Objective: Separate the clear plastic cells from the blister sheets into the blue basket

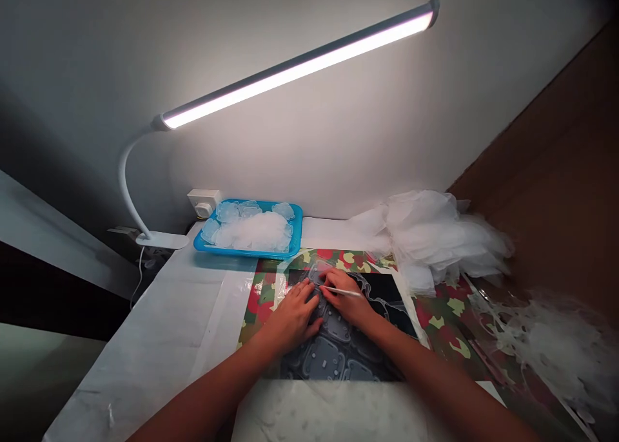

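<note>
A translucent sheet with rounded moulded shapes [323,359] lies over a black backing [387,287] in front of me. My left hand [296,313] rests on it with fingers stretched out and slightly spread, pressing the sheet's left side. My right hand [349,299] pinches a thin white pen-like tool [342,291], its rear end pointing right. The tool's tip is close to the sheet near my left fingertips; whether it touches cannot be made out. A pale sheet [333,410] lies nearer to me, between my forearms.
A blue tray [296,236] holds several clear cut pieces [256,229]. At right are a heap of thin translucent sheets [435,236] and tangled clear scraps [556,345]. A lit bar lamp [300,65] hangs above. Camouflage-patterned cloth [454,307] covers part of the white-covered table [184,319].
</note>
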Demonstrator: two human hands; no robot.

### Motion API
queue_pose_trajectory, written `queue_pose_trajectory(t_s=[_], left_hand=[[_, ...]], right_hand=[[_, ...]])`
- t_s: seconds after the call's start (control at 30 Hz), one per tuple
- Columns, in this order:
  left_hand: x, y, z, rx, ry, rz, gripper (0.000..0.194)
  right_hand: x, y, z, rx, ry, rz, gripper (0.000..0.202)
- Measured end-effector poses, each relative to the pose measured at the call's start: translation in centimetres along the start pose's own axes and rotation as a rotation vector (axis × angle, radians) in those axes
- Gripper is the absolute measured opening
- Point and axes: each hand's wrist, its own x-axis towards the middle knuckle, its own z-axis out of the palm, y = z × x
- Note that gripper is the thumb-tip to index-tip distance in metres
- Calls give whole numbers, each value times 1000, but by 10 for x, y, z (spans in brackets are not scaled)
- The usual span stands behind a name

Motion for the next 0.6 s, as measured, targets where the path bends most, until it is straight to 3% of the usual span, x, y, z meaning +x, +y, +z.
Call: queue_pose_trajectory(t_s=[0.07, 0.13, 0.27, 0.3, 0.4, 0.5, 0.6], left_hand=[[-1, 0, 1, 4, -3, 0, 32], [-3, -1, 1, 20, -8, -14, 33], [-1, -4, -8, 6, -27, -34, 30], [4, -5, -12, -16, -38, -41, 26], [26, -8, -25, -171, -18, -163, 36], [52, -10, -29, -633, -26, -401, 61], [65, -9, -24, -967, -120, -469, 63]], right_hand=[[2, 2, -2, -52, 3, -27, 17], [5, 11, -17, -69, 94, 27, 21], [1, 37, -69, -25, 569, 322, 31], [-3, 39, -79, 2, 626, 355, 34], [-16, 22, -88, 136, 558, 342, 35], [-27, -15, -69, 243, 365, 276, 25], [-30, -36, -53, 364, 164, 235, 22]])
